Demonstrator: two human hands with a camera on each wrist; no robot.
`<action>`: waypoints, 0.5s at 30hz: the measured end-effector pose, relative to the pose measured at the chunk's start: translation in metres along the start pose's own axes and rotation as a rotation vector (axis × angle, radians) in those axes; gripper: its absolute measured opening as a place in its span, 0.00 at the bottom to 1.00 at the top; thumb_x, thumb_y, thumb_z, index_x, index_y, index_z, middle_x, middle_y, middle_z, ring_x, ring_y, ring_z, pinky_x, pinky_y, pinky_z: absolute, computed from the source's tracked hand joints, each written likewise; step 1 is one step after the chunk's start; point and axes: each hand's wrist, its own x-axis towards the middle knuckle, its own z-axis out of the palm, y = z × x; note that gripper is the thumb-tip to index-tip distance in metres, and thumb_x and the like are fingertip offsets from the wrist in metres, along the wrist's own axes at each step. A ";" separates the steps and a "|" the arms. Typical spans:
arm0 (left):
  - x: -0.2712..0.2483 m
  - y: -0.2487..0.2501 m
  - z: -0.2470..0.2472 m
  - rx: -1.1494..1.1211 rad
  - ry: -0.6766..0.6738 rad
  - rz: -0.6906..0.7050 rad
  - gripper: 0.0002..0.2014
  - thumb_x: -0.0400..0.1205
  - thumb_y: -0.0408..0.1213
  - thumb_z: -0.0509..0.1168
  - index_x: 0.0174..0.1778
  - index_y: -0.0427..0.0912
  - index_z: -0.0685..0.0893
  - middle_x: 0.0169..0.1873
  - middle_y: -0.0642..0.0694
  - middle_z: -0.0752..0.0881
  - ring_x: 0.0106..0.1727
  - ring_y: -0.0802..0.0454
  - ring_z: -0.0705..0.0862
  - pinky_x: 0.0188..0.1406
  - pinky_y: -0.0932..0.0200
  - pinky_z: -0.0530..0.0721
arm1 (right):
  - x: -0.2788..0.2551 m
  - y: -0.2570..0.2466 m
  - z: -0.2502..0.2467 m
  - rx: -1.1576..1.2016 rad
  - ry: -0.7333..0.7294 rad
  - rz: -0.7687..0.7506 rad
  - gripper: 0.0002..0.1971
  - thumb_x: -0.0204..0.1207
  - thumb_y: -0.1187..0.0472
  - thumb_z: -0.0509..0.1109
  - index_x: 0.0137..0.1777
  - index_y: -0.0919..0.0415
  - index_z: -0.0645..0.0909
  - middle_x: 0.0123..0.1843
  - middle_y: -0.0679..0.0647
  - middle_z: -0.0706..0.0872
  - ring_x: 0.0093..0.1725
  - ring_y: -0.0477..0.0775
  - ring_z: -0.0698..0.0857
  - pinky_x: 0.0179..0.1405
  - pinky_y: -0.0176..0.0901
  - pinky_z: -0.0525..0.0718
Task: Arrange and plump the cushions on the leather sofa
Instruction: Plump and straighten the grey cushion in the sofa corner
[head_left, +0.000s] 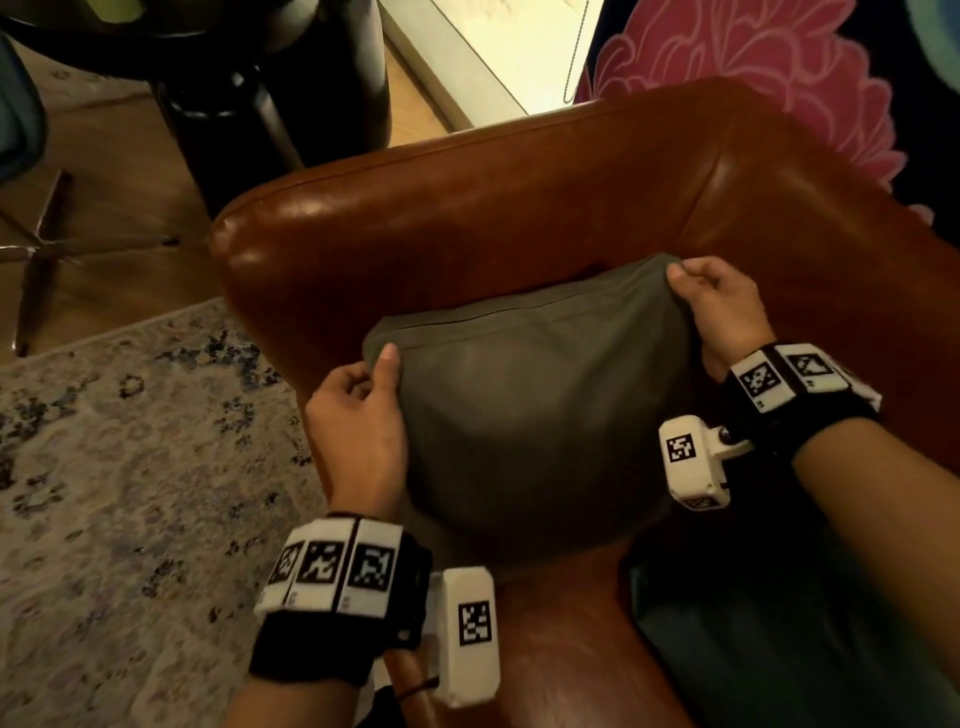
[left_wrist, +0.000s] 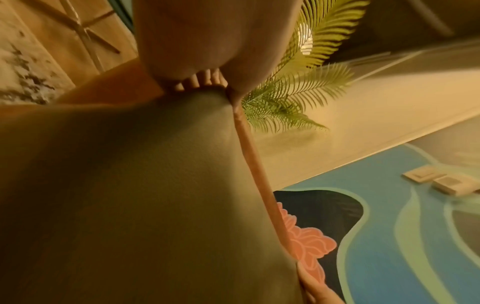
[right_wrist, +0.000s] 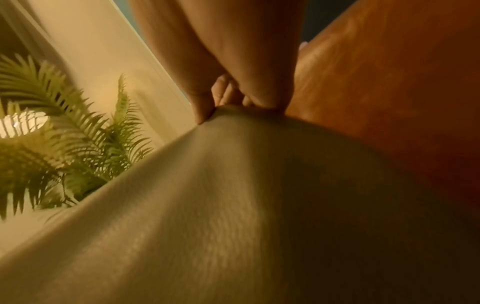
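The grey cushion (head_left: 524, 415) stands in the sofa's (head_left: 467, 208) back corner, leaning on the backrest, long axis along it. The left hand (head_left: 358, 431) pinches its upper left corner, the right hand (head_left: 722, 312) its upper right corner.

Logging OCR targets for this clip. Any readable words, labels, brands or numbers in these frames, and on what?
None readable.
Left wrist bands and right wrist bands: square black-and-white marker codes only, no letters or digits.
Wall plates: blurred, no text legible.
Grey cushion, leather sofa: no label showing.
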 end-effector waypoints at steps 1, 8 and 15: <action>-0.001 -0.002 -0.002 -0.016 0.004 -0.014 0.08 0.82 0.45 0.69 0.39 0.47 0.86 0.37 0.50 0.88 0.41 0.56 0.86 0.46 0.58 0.82 | 0.001 0.001 0.003 0.011 -0.017 0.000 0.07 0.82 0.57 0.70 0.57 0.57 0.84 0.47 0.46 0.87 0.50 0.45 0.86 0.58 0.43 0.83; 0.008 0.007 0.001 0.009 0.073 -0.172 0.18 0.85 0.45 0.60 0.30 0.43 0.80 0.32 0.47 0.81 0.38 0.49 0.79 0.35 0.53 0.71 | 0.016 -0.016 0.006 -0.088 -0.144 0.217 0.23 0.82 0.49 0.66 0.74 0.58 0.78 0.69 0.54 0.81 0.68 0.57 0.78 0.76 0.59 0.71; 0.062 0.014 -0.008 0.796 -0.243 -0.100 0.31 0.83 0.66 0.53 0.78 0.54 0.72 0.57 0.30 0.78 0.56 0.30 0.81 0.50 0.47 0.76 | 0.034 -0.036 0.008 -0.156 -0.238 0.300 0.44 0.73 0.38 0.75 0.83 0.63 0.66 0.80 0.59 0.74 0.78 0.61 0.73 0.69 0.48 0.72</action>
